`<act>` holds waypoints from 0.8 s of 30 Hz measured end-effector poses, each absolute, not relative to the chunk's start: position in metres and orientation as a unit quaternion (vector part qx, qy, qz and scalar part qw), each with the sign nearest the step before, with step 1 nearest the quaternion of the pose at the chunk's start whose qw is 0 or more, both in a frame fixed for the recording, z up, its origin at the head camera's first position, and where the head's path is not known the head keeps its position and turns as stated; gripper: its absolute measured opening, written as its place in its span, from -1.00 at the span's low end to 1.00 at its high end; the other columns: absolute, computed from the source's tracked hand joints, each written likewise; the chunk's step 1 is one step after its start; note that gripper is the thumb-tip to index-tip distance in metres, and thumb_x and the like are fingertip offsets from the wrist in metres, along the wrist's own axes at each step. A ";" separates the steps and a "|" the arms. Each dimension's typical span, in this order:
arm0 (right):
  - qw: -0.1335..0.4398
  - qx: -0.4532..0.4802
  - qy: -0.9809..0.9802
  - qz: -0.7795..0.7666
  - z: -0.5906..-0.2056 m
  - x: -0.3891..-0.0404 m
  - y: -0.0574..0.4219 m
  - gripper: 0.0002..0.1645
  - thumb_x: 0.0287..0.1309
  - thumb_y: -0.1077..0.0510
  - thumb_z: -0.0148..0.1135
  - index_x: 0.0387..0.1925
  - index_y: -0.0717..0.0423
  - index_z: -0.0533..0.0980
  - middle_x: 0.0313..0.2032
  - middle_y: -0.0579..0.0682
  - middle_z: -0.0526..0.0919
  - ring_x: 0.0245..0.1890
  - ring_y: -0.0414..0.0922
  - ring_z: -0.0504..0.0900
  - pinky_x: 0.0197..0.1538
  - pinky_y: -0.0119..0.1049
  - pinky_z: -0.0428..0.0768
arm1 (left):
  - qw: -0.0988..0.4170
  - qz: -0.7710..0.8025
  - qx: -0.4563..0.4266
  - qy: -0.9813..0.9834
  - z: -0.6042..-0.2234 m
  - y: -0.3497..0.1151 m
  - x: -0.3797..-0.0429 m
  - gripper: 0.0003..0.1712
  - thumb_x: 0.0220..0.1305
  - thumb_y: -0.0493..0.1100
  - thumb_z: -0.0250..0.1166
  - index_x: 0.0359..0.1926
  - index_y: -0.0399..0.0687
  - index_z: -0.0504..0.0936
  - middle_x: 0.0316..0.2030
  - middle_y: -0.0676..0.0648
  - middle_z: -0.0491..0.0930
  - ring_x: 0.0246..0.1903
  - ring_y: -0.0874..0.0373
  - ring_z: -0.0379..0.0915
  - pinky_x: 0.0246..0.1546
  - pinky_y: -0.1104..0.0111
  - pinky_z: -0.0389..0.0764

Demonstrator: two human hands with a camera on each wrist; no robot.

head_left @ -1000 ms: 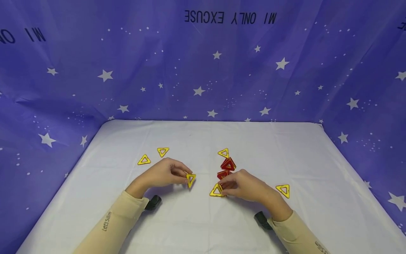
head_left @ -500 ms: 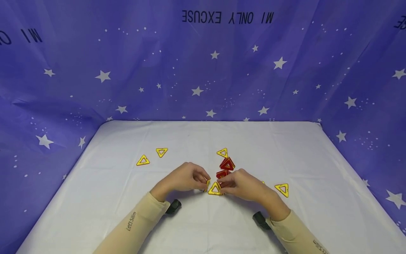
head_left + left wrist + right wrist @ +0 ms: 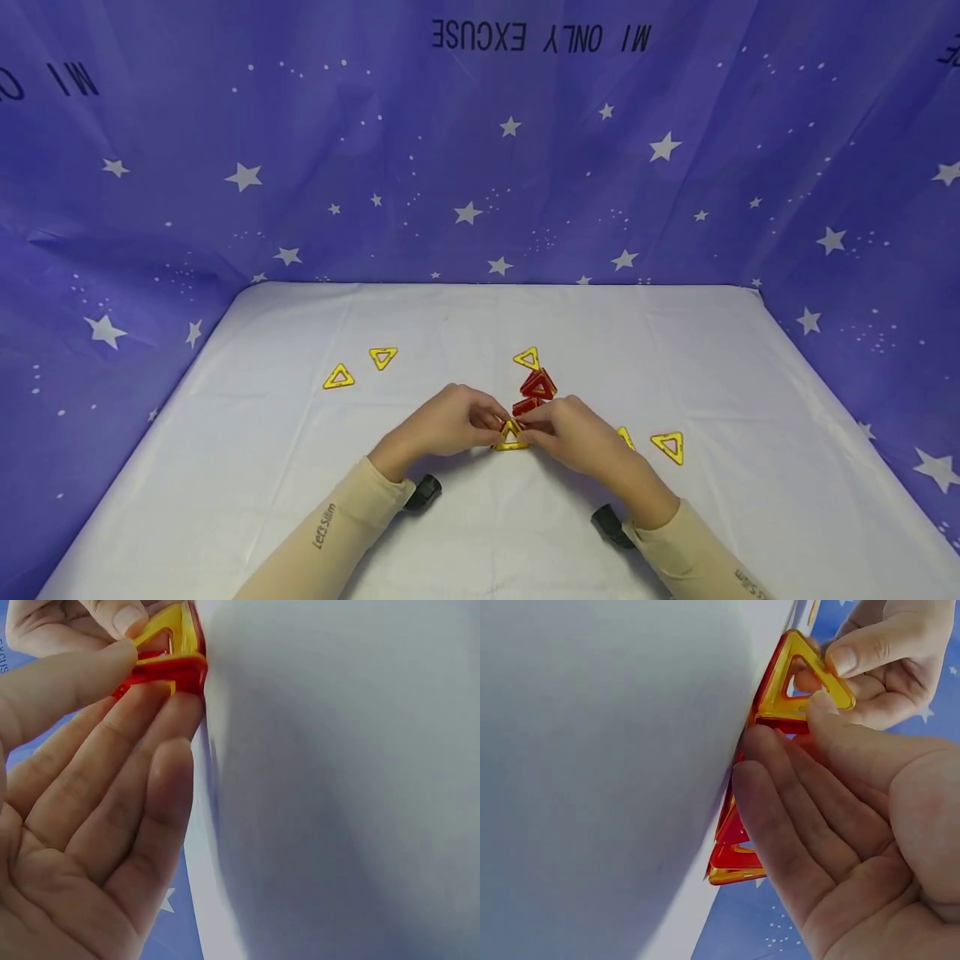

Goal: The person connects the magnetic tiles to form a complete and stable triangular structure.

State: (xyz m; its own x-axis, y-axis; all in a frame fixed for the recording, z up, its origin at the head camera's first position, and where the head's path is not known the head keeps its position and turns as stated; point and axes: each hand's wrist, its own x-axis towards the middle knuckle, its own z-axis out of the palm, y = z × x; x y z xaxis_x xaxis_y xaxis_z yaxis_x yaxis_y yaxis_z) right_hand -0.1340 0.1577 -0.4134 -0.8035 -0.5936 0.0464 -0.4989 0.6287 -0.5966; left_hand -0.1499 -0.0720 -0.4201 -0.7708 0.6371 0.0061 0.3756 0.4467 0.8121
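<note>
In the head view both hands meet at a small pyramid of yellow and red triangular magnetic tiles (image 3: 512,444) on the white table. My left hand (image 3: 453,421) pinches its left side; in the left wrist view the thumb (image 3: 112,667) lies on one face with fingers behind. From the right, my right hand (image 3: 573,433) pinches the other side, its thumb against the yellow front face (image 3: 793,705) in the right wrist view. Just behind the pyramid stand red tile pieces (image 3: 528,407), partly hidden by the right fingers, and another red pyramid (image 3: 538,384).
A flat yellow triangle tile (image 3: 528,358) touches the back of the red pieces. Two more, a yellow tile (image 3: 339,377) and another yellow tile (image 3: 383,358), lie at left. At right lie a yellow triangle (image 3: 669,447) and one partly covered by the right forearm (image 3: 626,437).
My left hand has moved right, bringing a yellow triangle tile against the tiles at the right hand. The front yellow tile now leans back into a pyramid. The right hand has barely moved.
</note>
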 end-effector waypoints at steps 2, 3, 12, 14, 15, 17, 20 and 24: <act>0.074 -0.299 0.901 -0.305 -0.413 -0.133 0.155 -0.85 0.19 0.18 0.44 -0.20 0.12 0.76 -0.29 -0.12 0.76 -0.41 -0.33 0.55 -0.34 -0.39 0.53 | 0.144 0.426 0.306 0.839 -0.419 -0.071 -0.149 -0.77 0.19 -0.29 0.48 -0.11 -0.16 0.78 -0.31 0.06 0.75 -0.36 0.35 0.64 -0.38 0.40 0.61; 0.074 -0.297 0.902 -0.303 -0.413 -0.132 0.155 -0.85 0.19 0.18 0.45 -0.20 0.11 0.76 -0.30 -0.13 0.76 -0.40 -0.33 0.56 -0.34 -0.38 0.54 | 0.141 0.425 0.307 0.840 -0.418 -0.070 -0.149 -0.77 0.19 -0.29 0.48 -0.10 -0.15 0.78 -0.30 0.06 0.75 -0.36 0.35 0.64 -0.38 0.40 0.61; 0.066 -0.285 0.914 -0.280 -0.414 -0.131 0.153 -0.83 0.15 0.12 0.49 -0.22 0.07 0.75 -0.31 -0.14 0.75 -0.38 -0.37 0.62 -0.29 -0.40 0.60 | 0.132 0.423 0.313 0.840 -0.416 -0.068 -0.146 -0.75 0.17 -0.30 0.50 -0.09 -0.15 0.78 -0.30 0.04 0.75 -0.40 0.30 0.62 -0.42 0.41 0.58; 0.064 -0.285 0.916 -0.275 -0.414 -0.131 0.153 -0.84 0.14 0.11 0.49 -0.23 0.07 0.74 -0.32 -0.14 0.75 -0.39 -0.36 0.62 -0.29 -0.39 0.61 | 0.136 0.429 0.313 0.836 -0.417 -0.069 -0.147 -0.74 0.16 -0.32 0.50 -0.09 -0.17 0.78 -0.30 0.02 0.75 -0.36 0.30 0.65 -0.39 0.41 0.61; 0.063 -0.286 0.916 -0.273 -0.414 -0.131 0.153 -0.84 0.15 0.11 0.49 -0.24 0.07 0.74 -0.32 -0.14 0.75 -0.38 -0.36 0.62 -0.28 -0.39 0.61 | 0.136 0.431 0.314 0.835 -0.417 -0.069 -0.147 -0.74 0.16 -0.32 0.50 -0.09 -0.17 0.77 -0.30 0.02 0.74 -0.36 0.30 0.65 -0.37 0.41 0.61; 0.061 -0.285 0.917 -0.271 -0.414 -0.131 0.153 -0.84 0.15 0.10 0.49 -0.24 0.07 0.74 -0.32 -0.15 0.75 -0.38 -0.36 0.62 -0.27 -0.38 0.61 | 0.137 0.436 0.315 0.832 -0.418 -0.069 -0.148 -0.73 0.14 -0.34 0.51 -0.10 -0.18 0.77 -0.29 0.01 0.74 -0.34 0.29 0.66 -0.35 0.41 0.63; 0.059 -0.284 0.917 -0.273 -0.414 -0.130 0.152 -0.84 0.16 0.10 0.48 -0.25 0.07 0.74 -0.33 -0.14 0.75 -0.38 -0.36 0.62 -0.27 -0.37 0.61 | 0.139 0.440 0.317 0.829 -0.421 -0.070 -0.149 -0.73 0.12 -0.36 0.51 -0.12 -0.19 0.76 -0.29 0.02 0.74 -0.34 0.30 0.66 -0.32 0.41 0.63; 0.057 -0.287 0.918 -0.270 -0.414 -0.130 0.152 -0.84 0.16 0.09 0.48 -0.26 0.07 0.74 -0.34 -0.15 0.75 -0.41 -0.38 0.61 -0.30 -0.38 0.61 | 0.142 0.438 0.319 0.828 -0.423 -0.070 -0.150 -0.74 0.11 -0.37 0.52 -0.13 -0.17 0.77 -0.30 0.03 0.74 -0.34 0.31 0.66 -0.32 0.41 0.63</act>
